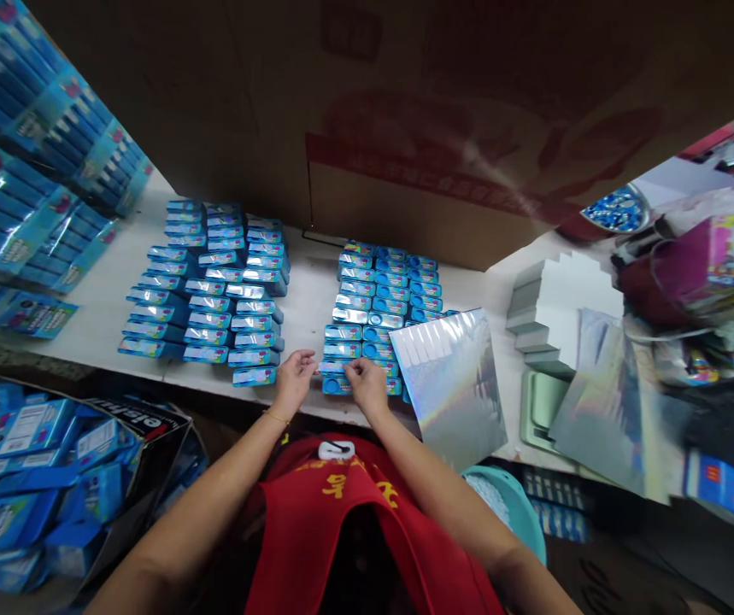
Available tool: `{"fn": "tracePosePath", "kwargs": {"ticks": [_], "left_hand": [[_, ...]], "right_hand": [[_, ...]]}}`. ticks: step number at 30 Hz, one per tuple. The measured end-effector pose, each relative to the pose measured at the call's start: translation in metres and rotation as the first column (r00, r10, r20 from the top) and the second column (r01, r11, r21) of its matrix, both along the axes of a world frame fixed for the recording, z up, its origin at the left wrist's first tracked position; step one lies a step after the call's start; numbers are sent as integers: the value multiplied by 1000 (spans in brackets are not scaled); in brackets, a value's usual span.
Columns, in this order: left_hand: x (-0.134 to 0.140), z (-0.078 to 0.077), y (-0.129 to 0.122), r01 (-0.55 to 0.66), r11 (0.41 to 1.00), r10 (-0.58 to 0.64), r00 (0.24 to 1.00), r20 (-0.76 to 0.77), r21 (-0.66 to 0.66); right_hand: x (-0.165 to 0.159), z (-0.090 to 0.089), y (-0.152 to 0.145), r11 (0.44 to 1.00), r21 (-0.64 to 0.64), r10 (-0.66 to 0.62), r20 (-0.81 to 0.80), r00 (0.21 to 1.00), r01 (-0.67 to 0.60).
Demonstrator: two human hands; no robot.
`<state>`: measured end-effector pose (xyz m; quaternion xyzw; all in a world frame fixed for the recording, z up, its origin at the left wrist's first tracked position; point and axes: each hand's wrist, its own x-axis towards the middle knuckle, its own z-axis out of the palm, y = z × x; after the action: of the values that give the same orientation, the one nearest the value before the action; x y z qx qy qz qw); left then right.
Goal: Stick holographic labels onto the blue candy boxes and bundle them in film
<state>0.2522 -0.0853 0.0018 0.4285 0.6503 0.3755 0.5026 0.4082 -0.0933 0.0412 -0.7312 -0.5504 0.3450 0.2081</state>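
red apron (pixel 306 517), glossy blue boxes (pixel 355 302) in rows

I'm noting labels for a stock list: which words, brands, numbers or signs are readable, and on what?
"elshi", first letter unclear: open carton.
Yellow characters, folded, unreadable: red apron.
Characters too dim to read: large brown carton.
Print too small: blue boxes.
No number is readable.

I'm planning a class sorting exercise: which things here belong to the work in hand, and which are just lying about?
Apparently in the work:
right-hand rows of blue boxes, right hand at their front, left hand beside them
left-hand rows of blue boxes
silver sheet

Probably just lying about:
pale green device
teal basin
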Motion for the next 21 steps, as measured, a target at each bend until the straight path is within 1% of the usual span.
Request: {"fn": "tracePosePath", "kwargs": {"ticks": [3, 5, 6, 7, 9, 10, 11, 12, 14, 15, 16, 17, 18, 19, 20, 21], "left_hand": [[2, -8, -1, -6, 1000, 6, 1000, -24, -13], [4, -13, -3, -9, 1000, 9, 999, -41, -5], [5, -15, -4, -7, 1000, 7, 998, -59, -2], [6, -15, -5, 1, 1000, -1, 996, -86, -4], [6, -15, -7, 36, 999, -41, 986, -164, -31], [6, -12, -7, 58, 997, -67, 976, -208, -51], [5, -9, -7, 71, 996, -83, 962, -259, -58], [4, -3, -5, 76, 996, -84, 944, -319, -36], [8, 12, 1, 83, 993, -39, 899, -435, 84], [13, 21, 7, 97, 983, -11, 881, -474, 159], [22, 30, 13, 134, 966, -8, 870, -493, 222], [35, 40, 21, 191, 946, -37, 867, -497, 261], [51, 48, 29, 268, 920, -95, 860, -502, 285], [71, 55, 37, 373, 878, -174, 833, -526, 300], [92, 61, 46, 475, 826, -250, 791, -559, 302], [115, 64, 55, 555, 780, -308, 741, -596, 288]], "right_hand": [[1, 4, -1, 993, -22, 120, 206, 971, -118], [4, 6, -5, 976, -25, 211, 351, 912, -216], [7, 7, -8, 955, -22, 278, 406, 870, -295], [9, 8, -10, 920, -21, 359, 450, 818, -392], [13, 9, -13, 823, -48, 508, 508, 696, -566], [15, 9, -14, 784, -76, 557, 523, 645, -616], [16, 10, -14, 762, -106, 587, 529, 613, -639], [18, 11, -13, 753, -126, 603, 525, 601, -645], [27, 13, -11, 751, -116, 615, 482, 625, -650], [36, 14, -10, 762, -81, 604, 447, 660, -642], [47, 16, -8, 787, -31, 572, 410, 711, -616], [62, 18, -6, 825, 28, 516, 372, 772, -565], [80, 19, -4, 865, 90, 442, 332, 833, -494], [100, 21, -1, 899, 150, 356, 297, 886, -412], [121, 23, 3, 921, 209, 268, 270, 925, -328], [142, 25, 8, 931, 261, 188, 256, 948, -254]]}}
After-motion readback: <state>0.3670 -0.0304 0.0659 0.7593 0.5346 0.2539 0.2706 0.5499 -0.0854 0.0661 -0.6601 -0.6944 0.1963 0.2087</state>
